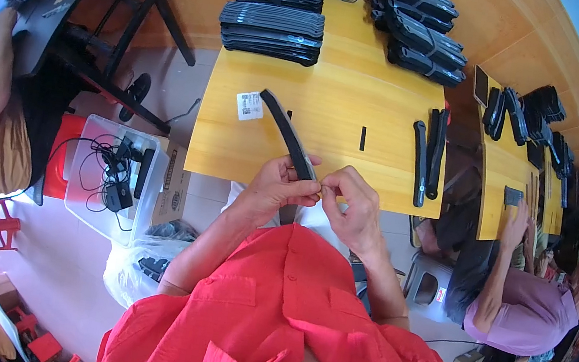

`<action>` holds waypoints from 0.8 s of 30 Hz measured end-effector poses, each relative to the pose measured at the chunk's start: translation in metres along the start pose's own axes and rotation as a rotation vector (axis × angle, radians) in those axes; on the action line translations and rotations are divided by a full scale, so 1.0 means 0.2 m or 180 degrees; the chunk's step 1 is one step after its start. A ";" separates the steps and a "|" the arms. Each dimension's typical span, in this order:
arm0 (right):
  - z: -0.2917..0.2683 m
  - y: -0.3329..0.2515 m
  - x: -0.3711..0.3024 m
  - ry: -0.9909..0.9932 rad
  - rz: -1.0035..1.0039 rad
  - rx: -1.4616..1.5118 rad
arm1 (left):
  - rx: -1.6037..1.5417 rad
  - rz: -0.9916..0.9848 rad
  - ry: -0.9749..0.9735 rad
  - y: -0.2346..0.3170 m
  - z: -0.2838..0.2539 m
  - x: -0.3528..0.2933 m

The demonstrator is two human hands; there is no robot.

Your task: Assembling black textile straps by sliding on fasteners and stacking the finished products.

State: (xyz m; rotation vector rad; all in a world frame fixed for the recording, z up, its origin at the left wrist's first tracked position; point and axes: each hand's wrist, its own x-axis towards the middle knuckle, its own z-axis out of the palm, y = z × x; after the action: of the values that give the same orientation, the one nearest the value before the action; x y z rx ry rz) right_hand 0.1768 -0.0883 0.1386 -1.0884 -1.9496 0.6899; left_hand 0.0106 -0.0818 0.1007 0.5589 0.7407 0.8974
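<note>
My left hand [281, 183] is closed around the lower part of a curved black strip [284, 126], which slants up and left over the table's front edge. Close by, the fingertips of my right hand [354, 202] are pinched together at the strip's lower end, against my left fingertips. Whatever that pinch holds is too small and hidden to make out. Beside the strip's upper end is a white printed label [247, 106]. A short, narrow black piece [363, 138] lies farther right on the yellow wooden table [333, 90]. Another small black piece [289, 115] shows beside the strip.
Bundled black strips [271, 28] are stacked at the back left, with more bundles [427, 37] at the back right. Loose black strips [420, 163] lie along the right edge. A clear bin [90, 189] of cables stands left. Co-workers sit on both sides.
</note>
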 end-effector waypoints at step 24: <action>0.05 0.11 0.00 0.0606 0.0110 -0.0322 | 0.0233 -0.0417 -0.0471 -0.02 -0.01 -0.04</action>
State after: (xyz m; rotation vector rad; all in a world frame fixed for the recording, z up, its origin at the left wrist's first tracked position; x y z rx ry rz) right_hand 0.1787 -0.0787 0.1156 -1.2066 -1.8219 0.4910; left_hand 0.0083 -0.0904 0.0997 0.6272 0.6696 0.7021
